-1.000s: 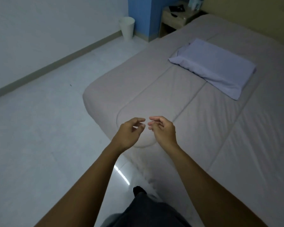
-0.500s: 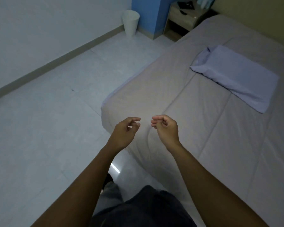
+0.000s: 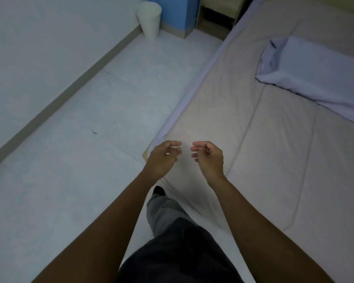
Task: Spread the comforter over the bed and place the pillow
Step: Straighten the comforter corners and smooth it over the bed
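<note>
A beige quilted comforter (image 3: 274,139) lies flat over the bed, its corner hanging down near my leg. A pale lilac pillow (image 3: 315,82) rests on top of it at the upper right. My left hand (image 3: 163,158) and my right hand (image 3: 207,158) hover side by side above the near left edge of the bed. Their fingers are loosely curled and hold nothing. A strip of lilac sheet (image 3: 184,99) shows along the bed's left side.
A white bin (image 3: 149,21) stands against the wall at the top, beside a blue wall section (image 3: 172,13) and a wooden nightstand (image 3: 217,15). Pale tiled floor (image 3: 80,150) stretches to the left. My leg and dark shorts fill the bottom centre.
The view has shifted along the bed's left side, so the bed and pillow slide to the right in view. Both hands stay raised together, empty, slightly further apart.
</note>
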{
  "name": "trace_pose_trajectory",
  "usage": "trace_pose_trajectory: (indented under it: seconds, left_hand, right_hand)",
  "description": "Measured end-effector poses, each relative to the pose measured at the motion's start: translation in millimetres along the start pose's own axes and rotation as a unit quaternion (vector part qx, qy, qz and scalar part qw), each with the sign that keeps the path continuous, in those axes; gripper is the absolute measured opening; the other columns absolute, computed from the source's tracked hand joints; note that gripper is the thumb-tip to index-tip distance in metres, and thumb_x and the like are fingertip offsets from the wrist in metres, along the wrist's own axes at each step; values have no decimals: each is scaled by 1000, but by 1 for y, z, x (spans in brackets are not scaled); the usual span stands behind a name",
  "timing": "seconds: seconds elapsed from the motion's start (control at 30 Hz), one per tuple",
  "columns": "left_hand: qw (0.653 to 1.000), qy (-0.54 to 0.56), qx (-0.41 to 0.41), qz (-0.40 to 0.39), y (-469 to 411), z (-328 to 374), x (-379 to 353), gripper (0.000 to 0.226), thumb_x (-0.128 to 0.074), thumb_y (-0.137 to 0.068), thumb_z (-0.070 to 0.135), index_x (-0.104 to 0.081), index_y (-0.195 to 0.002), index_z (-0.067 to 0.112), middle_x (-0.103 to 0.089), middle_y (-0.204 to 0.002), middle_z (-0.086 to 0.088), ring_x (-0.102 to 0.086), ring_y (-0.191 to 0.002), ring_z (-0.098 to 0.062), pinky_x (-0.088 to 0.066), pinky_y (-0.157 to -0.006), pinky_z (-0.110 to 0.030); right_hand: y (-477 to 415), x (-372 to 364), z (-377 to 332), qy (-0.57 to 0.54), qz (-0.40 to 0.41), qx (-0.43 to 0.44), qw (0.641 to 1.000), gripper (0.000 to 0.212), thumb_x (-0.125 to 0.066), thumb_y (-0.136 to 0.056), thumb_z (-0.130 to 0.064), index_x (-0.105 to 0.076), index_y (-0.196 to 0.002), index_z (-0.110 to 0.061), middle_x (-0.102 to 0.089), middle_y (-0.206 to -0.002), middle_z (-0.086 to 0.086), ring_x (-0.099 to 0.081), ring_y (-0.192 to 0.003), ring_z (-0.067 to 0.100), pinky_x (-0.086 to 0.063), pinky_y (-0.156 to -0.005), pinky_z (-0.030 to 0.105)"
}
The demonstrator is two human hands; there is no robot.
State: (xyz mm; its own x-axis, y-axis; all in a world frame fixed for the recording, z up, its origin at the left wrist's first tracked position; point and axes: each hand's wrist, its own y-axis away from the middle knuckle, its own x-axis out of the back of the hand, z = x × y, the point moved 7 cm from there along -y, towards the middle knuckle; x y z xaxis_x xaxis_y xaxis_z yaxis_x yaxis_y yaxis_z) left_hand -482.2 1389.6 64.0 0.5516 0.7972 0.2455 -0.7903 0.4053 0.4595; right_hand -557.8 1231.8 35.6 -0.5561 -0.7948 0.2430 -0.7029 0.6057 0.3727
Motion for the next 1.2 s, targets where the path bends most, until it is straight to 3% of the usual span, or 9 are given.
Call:
trace_pose_trajectory:
  seconds: [0.23,0.4,0.6,0.67,0.77,0.83,0.93,1.07,1.2]
  left_hand:
    - [994,-84,24,-70,-87,16,54,26,-53,-101,24,-64,-124,22,-71,-113,1,-70,-95,-19,-53,-76,-23]
    - [989,-99,33,-104,-161,23,63,25,-53,-101,20,-64,-124,16,-71,-112,-3,-67,-92,-15,-50,-62,-9]
    - [976,-131,26,-171,-237,2,28,23,-55,-100,19,-64,-121,15,-71,-110,-6,-69,-95,-22,-51,-68,-13]
    - [975,-141,21,-171,-263,-12,18,20,-55,-99,18,-66,-116,17,-72,-108,-5,-69,-91,-19,-53,-69,-12]
    - [970,-160,43,-180,-301,-47,7,20,-55,-96,24,-67,-112,25,-72,-106,-1,-69,-94,-20,-59,-83,-31]
    - [967,-162,60,-185,-327,-66,1,21,-55,-95,26,-67,-112,27,-72,-104,-1,-68,-93,-20,-58,-88,-40]
    - [966,-159,61,-192,-370,-78,-16,23,-56,-95,24,-67,-115,25,-69,-109,-1,-66,-96,-17,-57,-91,-41]
    - [968,-173,60,-174,-425,-98,-39,33,-63,-87,29,-61,-119,24,-68,-114,1,-67,-102,-19,-56,-94,-44]
    - [966,-198,36,-163,-456,-113,-61,54,-72,-85,41,-53,-128,13,-67,-121,-2,-64,-100,-18,-50,-83,-27]
  right_hand:
    - [-52,-56,9,-45,58,-67,995,32,-47,-94,1,-72,-95,-20,-75,-87,0,-73,-78,20,-62,-80,40]
    - [-81,-69,30,-49,116,-107,986,32,-51,-92,0,-72,-87,-23,-75,-82,0,-73,-76,21,-61,-83,47]
    - [-107,-80,80,-35,180,-180,966,23,-62,-85,-15,-72,-90,-35,-76,-91,-5,-72,-87,21,-60,-85,45]
    - [-117,-90,98,-12,206,-191,960,21,-62,-87,-16,-70,-102,-30,-74,-97,-4,-70,-90,19,-59,-86,36]
    - [-130,-110,125,-1,248,-206,947,22,-58,-94,-11,-64,-109,-26,-69,-103,-6,-65,-88,12,-52,-71,8]
    - [-137,-125,145,-10,291,-219,931,27,-59,-94,-13,-63,-117,-27,-67,-112,-8,-65,-96,11,-52,-76,8]
    - [-146,-148,175,-17,350,-261,899,48,-70,-86,-36,-54,-131,-27,-60,-120,-9,-60,-111,12,-54,-90,23]
    - [-158,-175,177,172,376,-273,868,96,-79,-59,-64,-40,-138,-27,-48,-132,-4,-44,-114,10,-44,-92,26]
    - [-162,-200,186,252,394,-211,858,98,-75,-60,-72,-48,-137,-19,-49,-134,6,-47,-118,21,-44,-95,32]
